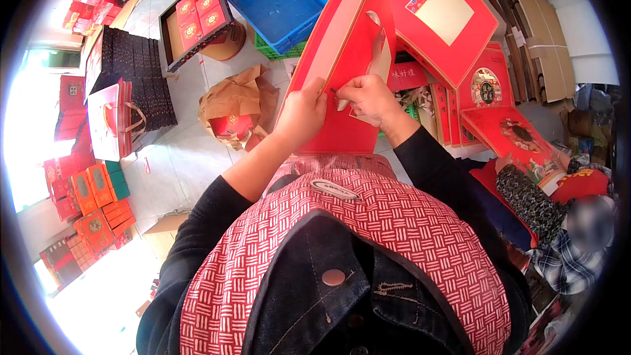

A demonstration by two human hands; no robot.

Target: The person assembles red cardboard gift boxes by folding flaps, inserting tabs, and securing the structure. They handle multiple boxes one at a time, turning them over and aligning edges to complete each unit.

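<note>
A large red paper gift bag (328, 130) stands tilted in front of my lap, its side fold facing left. My left hand (302, 113) is closed on the bag's panel near its middle, thumb pressed to the red face. Close beside it, my right hand (372, 100) pinches a small pale piece at the bag's surface, which looks like the end of the ribbon handle. A pale ribbon handle (379, 59) loops over the same panel above my right hand. The fingers hide where the ribbon meets the bag.
Another red bag (453, 59) with a cream panel lies at right. A co-worker (526, 190) handles a red printed bag at far right. Left are a crumpled brown paper (213, 97), a blue crate (273, 3), a black tray (172, 26) with red boxes, and stacked dark bags (141, 69).
</note>
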